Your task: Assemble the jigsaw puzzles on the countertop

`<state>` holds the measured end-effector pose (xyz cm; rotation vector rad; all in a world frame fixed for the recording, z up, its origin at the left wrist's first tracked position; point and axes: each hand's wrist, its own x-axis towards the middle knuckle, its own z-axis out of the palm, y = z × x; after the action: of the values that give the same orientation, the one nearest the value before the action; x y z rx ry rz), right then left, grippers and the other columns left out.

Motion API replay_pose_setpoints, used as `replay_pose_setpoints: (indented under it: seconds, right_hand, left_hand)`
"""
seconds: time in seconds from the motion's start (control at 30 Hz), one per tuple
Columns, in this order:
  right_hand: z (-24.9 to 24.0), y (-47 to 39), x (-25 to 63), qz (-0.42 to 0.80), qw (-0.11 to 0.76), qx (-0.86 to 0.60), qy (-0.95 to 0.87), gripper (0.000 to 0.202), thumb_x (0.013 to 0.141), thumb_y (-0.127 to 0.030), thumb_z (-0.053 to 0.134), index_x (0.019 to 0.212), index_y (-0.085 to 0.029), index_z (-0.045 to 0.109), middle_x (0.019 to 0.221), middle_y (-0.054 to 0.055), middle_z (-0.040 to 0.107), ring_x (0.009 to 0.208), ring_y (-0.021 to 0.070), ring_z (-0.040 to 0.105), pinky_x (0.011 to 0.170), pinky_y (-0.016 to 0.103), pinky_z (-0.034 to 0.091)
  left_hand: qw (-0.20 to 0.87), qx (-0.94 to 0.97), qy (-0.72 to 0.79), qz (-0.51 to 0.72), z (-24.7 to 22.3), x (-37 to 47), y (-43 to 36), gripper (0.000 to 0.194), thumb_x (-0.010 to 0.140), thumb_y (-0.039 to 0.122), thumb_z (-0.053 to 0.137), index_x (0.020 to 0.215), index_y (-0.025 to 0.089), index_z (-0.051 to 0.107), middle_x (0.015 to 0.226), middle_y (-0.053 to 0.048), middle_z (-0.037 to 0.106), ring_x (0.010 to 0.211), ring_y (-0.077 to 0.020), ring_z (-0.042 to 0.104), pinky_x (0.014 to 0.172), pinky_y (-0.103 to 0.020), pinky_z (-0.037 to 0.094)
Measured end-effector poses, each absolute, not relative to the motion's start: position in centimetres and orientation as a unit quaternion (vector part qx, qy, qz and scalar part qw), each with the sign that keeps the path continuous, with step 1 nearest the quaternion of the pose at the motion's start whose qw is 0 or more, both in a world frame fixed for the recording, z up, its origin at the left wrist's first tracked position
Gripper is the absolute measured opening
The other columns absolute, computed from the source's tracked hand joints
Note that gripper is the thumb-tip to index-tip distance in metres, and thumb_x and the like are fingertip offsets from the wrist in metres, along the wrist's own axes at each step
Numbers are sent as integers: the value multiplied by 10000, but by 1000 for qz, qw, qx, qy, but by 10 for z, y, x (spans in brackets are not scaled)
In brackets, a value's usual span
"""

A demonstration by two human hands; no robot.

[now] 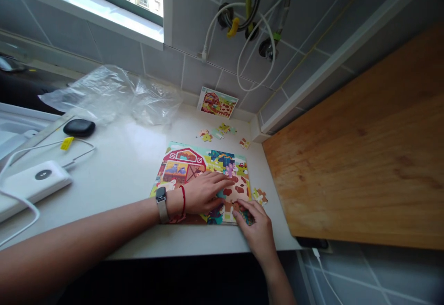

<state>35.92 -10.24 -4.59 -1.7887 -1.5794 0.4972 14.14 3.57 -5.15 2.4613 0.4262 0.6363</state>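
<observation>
A colourful farm jigsaw puzzle (187, 157) with a red barn and a spotted cow lies on the white counter. My left hand (204, 192) rests flat across its middle, fingers stretched toward the cow. At the puzzle's lower right, my right hand (256, 224) pinches a brown and cream puzzle piece (230, 210) between thumb and fingers. Part of the picture is covered by my hands. Loose pieces (260, 196) lie just right of the puzzle, and several more pieces (224, 129) sit behind it. A small reference picture card (218, 103) leans against the tiled wall.
Crumpled clear plastic (114, 94) lies at the back left. A black case (79, 127) and a white power bank (34, 187) with cables are on the left. A wooden board (367, 157) borders the right side. Hoses and a white cable (239, 71) hang above.
</observation>
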Motion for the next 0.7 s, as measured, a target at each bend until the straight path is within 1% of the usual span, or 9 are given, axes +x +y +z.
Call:
replay_pose_setpoints:
  seconds: [0.07,0.13,0.17,0.23,0.33,0.4,0.47,0.57,0.7]
  right_hand:
    - [-47,-103,357,182,351,-681,-616,257,910,-384,754,1126,-260,818,1005,81,744,950,255,724,887,376,602]
    - [-48,-104,356,172,357,-675,-622,222,923,-372,747,1107,-270,817,1000,78,734,949,256,726,876,377,611]
    - [-48,-106,356,166,358,-672,-626,205,932,-366,740,1099,-276,817,996,76,728,948,254,726,869,375,615]
    - [-48,-108,356,154,358,-667,-635,191,952,-353,723,1106,-287,813,1006,74,717,962,250,725,870,373,622]
    - [-47,-113,357,134,352,-654,-656,238,960,-343,720,1181,-292,792,1088,88,701,1030,256,714,912,390,628]
    - [-45,-117,358,118,339,-638,-681,275,953,-340,731,1220,-300,781,1187,104,681,1098,273,695,939,421,630]
    - [-44,-120,357,95,318,-621,-710,288,957,-327,727,1240,-324,777,1282,112,659,1172,299,663,973,478,621]
    - [-43,-123,353,64,292,-596,-745,304,976,-293,702,1268,-355,762,1373,102,644,1293,332,597,1044,571,575]
    - [-46,-123,343,40,274,-569,-774,351,982,-272,698,1329,-320,721,1453,103,635,1405,358,521,1083,619,539]
  left_hand:
    - [272,922,148,234,-50,142,36,371,1017,315,599,1365,188,584,1371,-152,640,1260,-314,607,1097,-464,473]
    - [270,924,140,232,-50,142,36,306,1020,331,613,1289,186,634,1337,-144,652,1240,-310,613,1094,-460,473]
    - [269,925,139,231,-50,142,36,284,1019,319,614,1269,189,647,1330,-139,653,1240,-310,611,1093,-462,474]
    - [268,925,140,231,-51,142,36,260,1012,234,588,1259,198,659,1334,-129,654,1253,-307,604,1094,-465,476]
    - [286,919,141,234,-53,143,38,404,930,52,522,1286,195,647,1356,-124,653,1278,-293,596,1104,-457,482]
    - [316,905,149,244,-55,142,40,507,886,6,485,1343,182,616,1371,-130,648,1277,-282,604,1101,-447,495]
    - [357,880,170,263,-57,142,42,511,917,21,440,1382,171,592,1346,-133,664,1243,-266,631,1076,-430,522]
    - [429,831,208,286,-57,142,45,416,1014,101,386,1361,174,603,1313,-119,698,1206,-240,668,1061,-408,543]
    - [504,775,234,301,-56,141,46,379,1058,176,393,1390,183,577,1293,-109,725,1203,-233,684,1061,-414,547]
